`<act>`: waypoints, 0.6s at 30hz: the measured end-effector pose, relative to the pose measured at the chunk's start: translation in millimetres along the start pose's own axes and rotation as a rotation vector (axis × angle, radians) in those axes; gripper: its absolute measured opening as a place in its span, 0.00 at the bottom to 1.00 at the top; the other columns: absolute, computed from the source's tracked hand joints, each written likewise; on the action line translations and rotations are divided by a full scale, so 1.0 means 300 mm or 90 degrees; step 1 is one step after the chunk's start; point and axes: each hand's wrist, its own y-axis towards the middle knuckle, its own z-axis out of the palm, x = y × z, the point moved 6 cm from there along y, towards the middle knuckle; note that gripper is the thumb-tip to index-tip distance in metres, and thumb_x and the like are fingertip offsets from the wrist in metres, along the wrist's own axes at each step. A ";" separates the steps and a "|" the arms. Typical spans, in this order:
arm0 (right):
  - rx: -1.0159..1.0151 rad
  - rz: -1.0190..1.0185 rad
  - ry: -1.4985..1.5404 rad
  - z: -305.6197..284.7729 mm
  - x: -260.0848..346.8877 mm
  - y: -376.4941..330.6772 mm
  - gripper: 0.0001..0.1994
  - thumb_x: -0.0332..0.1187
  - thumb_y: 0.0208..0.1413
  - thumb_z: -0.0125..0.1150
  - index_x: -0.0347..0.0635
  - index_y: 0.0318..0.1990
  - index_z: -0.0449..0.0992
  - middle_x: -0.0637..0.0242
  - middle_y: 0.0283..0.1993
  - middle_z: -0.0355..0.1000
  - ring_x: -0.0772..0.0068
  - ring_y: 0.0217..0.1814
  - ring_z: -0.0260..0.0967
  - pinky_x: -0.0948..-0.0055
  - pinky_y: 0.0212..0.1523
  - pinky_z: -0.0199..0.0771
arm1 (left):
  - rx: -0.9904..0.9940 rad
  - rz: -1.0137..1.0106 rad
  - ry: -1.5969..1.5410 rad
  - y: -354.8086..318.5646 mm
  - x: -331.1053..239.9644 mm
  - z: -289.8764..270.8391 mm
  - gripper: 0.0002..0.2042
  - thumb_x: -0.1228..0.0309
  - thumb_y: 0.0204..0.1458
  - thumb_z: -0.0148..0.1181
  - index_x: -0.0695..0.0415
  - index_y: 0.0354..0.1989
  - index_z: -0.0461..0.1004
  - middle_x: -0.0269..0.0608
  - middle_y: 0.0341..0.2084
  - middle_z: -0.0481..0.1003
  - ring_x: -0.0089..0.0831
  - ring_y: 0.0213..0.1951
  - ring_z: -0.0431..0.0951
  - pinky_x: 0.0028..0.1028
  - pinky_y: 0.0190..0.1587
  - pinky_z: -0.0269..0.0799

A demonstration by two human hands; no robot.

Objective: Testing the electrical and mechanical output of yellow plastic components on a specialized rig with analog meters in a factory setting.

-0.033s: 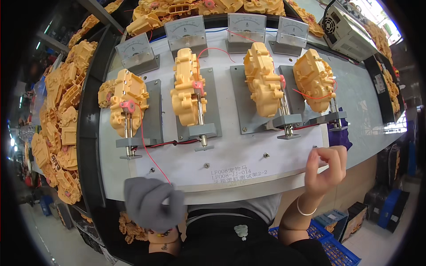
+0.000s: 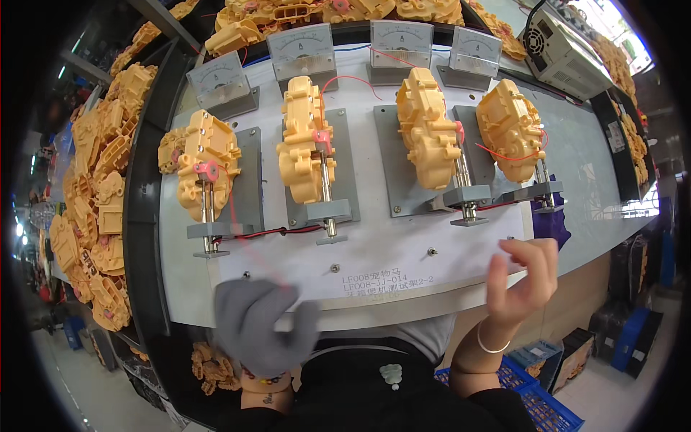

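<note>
Several yellow plastic gearbox housings sit on grey test fixtures. My left hand (image 2: 263, 327), in a grey glove, is at the table's front edge below the leftmost gearbox housing (image 2: 209, 162). Its fingers are curled, the thumb stands apart, and no object shows between them. A red wire (image 2: 241, 241), blurred at its lower end, runs from that housing's pink end cap (image 2: 207, 171) down towards the glove. My bare right hand (image 2: 524, 277) hovers over the right front edge, thumb and bent fingers apart, holding nothing. Beyond it stands the rightmost gearbox housing (image 2: 509, 129).
Analog meters (image 2: 302, 50) line the back of the white board (image 2: 403, 273). A power supply box (image 2: 565, 57) stands at the back right. Black-framed bins of yellow housings (image 2: 108, 187) flank the left side. Small toggle switches (image 2: 335, 268) stick up near the front. Blue crates (image 2: 540, 403) are below.
My left hand has shifted slightly right, and its thumb has spread from the fingers. The red wire's lower end has moved. My right thumb and index finger have parted.
</note>
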 end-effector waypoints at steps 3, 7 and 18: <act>0.107 0.015 0.110 0.093 0.095 0.000 0.08 0.27 0.36 0.70 0.43 0.26 0.77 0.69 0.22 0.65 0.67 0.25 0.61 0.69 0.27 0.59 | 0.119 0.016 0.035 0.010 -0.027 0.108 0.10 0.72 0.38 0.72 0.53 0.27 0.75 0.37 0.25 0.72 0.38 0.27 0.72 0.33 0.30 0.66; 0.166 -0.059 0.089 0.175 0.140 -0.003 0.09 0.29 0.36 0.72 0.46 0.26 0.76 0.70 0.21 0.64 0.66 0.23 0.62 0.69 0.25 0.59 | 0.125 0.033 0.018 0.018 -0.009 0.137 0.10 0.74 0.37 0.72 0.54 0.27 0.75 0.37 0.26 0.72 0.38 0.27 0.72 0.34 0.29 0.67; 0.182 -0.075 0.096 0.167 0.116 -0.022 0.09 0.27 0.34 0.71 0.46 0.22 0.74 0.72 0.20 0.61 0.67 0.20 0.60 0.70 0.21 0.56 | 0.154 0.073 0.035 0.022 -0.017 0.144 0.10 0.75 0.36 0.70 0.54 0.24 0.73 0.38 0.23 0.70 0.38 0.25 0.71 0.34 0.26 0.66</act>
